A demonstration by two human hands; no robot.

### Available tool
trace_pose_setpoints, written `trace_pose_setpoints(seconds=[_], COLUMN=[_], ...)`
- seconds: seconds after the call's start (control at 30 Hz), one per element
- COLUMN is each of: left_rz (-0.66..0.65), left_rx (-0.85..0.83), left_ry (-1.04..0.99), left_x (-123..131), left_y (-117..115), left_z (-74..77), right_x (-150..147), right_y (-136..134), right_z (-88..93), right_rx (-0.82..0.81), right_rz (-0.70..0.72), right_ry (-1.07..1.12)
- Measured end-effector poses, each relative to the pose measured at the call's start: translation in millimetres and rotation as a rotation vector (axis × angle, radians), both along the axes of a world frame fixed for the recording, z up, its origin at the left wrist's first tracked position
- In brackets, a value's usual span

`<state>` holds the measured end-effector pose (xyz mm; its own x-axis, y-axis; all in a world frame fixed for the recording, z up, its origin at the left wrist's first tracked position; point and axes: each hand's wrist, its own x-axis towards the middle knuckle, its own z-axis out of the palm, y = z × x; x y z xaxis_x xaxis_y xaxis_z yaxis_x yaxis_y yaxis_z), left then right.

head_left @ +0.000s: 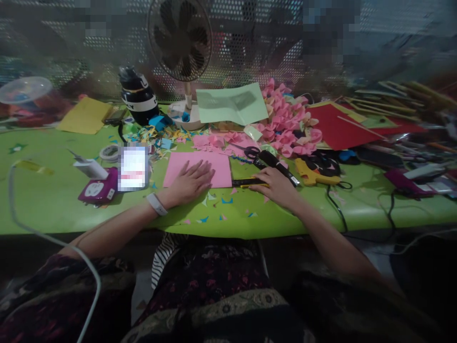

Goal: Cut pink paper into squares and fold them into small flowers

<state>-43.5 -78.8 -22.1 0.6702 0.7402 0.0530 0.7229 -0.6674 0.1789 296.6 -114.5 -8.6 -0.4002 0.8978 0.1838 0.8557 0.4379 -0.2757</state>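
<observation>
My left hand point(191, 182) lies flat with fingers spread on a pink sheet of paper point(217, 166) on the green table point(53, 200). A white band is on that wrist. My right hand point(273, 185) rests just right of the sheet, its fingers curled over a yellow and black utility knife point(246, 182) that lies along the sheet's right edge. Black-handled scissors point(254, 153) and a dark pen-like tool point(278, 164) lie just beyond the right hand.
A yellow glue gun point(314, 175) with a black cord lies to the right. Pink paper flowers point(285, 124) are heaped behind, beside red sheets point(339, 128). A desk fan point(180, 43), a light green sheet point(232, 104), tape roll point(109, 152) and paper scraps crowd the back.
</observation>
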Motion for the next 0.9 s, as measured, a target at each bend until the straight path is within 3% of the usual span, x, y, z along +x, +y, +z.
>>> trace_pose_setpoints(seconds=[0.27,0.9], left_rz=[0.002,-0.006], left_rx=[-0.109,-0.074], left_ry=[0.056,-0.010], left_x=[0.2,-1.8], left_y=[0.8,5.0], left_z=[2.5,-9.0], right_x=[7.3,14.7], right_y=[-7.9,-20.5], right_z=[-3.5,-7.4], right_rx=[-0.003,0.015], right_rz=[-0.014,0.002], right_ry=[0.015,0.115])
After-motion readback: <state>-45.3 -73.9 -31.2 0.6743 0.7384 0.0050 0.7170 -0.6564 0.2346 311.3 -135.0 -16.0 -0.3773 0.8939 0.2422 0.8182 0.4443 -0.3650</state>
